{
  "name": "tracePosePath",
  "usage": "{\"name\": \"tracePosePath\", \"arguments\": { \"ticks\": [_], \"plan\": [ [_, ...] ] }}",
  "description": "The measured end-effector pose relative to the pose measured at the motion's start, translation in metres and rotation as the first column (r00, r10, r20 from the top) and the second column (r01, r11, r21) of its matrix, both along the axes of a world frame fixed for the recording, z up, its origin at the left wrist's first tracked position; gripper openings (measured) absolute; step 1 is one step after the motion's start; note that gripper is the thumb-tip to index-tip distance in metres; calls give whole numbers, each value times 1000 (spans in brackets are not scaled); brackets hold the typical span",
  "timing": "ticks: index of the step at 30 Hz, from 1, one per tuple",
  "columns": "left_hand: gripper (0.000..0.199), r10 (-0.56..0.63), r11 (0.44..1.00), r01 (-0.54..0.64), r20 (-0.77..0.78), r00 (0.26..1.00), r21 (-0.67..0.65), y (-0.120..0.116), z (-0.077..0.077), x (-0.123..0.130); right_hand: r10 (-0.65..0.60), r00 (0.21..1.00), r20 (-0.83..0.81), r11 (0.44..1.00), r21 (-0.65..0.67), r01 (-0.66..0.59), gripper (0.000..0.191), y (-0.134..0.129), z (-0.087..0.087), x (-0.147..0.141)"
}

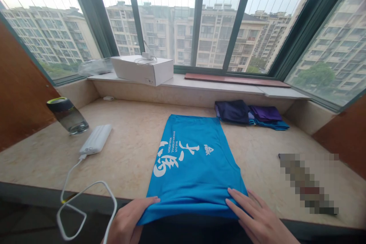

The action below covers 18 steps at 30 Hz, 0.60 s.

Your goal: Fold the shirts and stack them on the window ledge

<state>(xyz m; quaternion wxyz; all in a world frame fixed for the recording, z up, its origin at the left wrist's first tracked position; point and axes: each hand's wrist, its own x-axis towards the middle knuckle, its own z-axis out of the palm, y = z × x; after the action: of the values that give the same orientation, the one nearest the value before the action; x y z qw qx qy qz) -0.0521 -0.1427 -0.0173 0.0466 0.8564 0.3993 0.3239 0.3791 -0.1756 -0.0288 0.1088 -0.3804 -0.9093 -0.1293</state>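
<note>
A blue shirt (200, 167) lies folded on the stone sill, with white lettering and a small logo on its upper face. Its near edge is bunched and hangs slightly over the front. My left hand (130, 215) is closed on the near left corner, thumb on top of the cloth and the other fingers hidden below. My right hand (257, 213) rests at the near right corner, its fingers stretched out and apart on the fabric.
Folded dark clothes (232, 112) and a purple folded garment (265, 113) lie at the back right. Left are a water bottle (68, 116) and a white power bank (96, 139) with a dangling cable (107, 190). A pixelated object (309, 187) lies right; a white box (143, 69) stands behind.
</note>
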Motion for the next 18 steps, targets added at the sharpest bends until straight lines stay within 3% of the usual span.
{"name": "tracePosePath", "arguments": {
  "ticks": [4, 9, 13, 18],
  "plan": [
    [28, 125, 988, -112, 135, 983, -103, 0, -4, 8, -22, 998, -55, 992, 126, 29, 62, -6, -17, -3],
    [20, 180, 981, -158, 217, 959, -115, 9, 12, 23, -26, 998, -59, 978, 206, 37, 60, -7, -38, -3],
    [22, 186, 982, -176, 230, 955, -61, 18, 22, 29, -10, 996, -92, 978, 205, 29, 48, -5, -36, -1],
    [26, 196, 981, -193, 203, 959, -32, 18, 17, 24, -34, 956, -292, 990, 124, 73, 42, -7, -25, -7]
  ]
}}
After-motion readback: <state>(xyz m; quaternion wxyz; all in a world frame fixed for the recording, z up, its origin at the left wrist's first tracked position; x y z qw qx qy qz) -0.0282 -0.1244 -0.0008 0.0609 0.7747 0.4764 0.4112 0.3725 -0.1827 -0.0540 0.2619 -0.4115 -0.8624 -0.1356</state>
